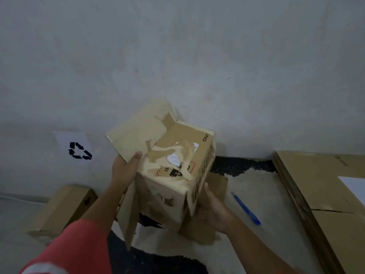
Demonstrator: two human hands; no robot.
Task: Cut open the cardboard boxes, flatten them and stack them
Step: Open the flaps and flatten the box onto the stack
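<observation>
A worn, tape-covered cardboard box (173, 167) is held in the air between both hands, tilted, with loose flaps open at its far and near ends. My left hand (124, 173) grips its left side, thumb over the edge by the raised far flap. My right hand (211, 208) grips the lower right side, thumb on the box's face. A blue-handled cutter or pen (245, 207) lies on the floor to the right. A stack of flattened cardboard (324, 196) lies at the far right.
A closed long cardboard box (63, 210) sits on the floor at the left. A white sheet with a black recycling symbol (76, 148) is on the wall. The grey wall rises close ahead. A white paper (353, 186) lies on the flat stack.
</observation>
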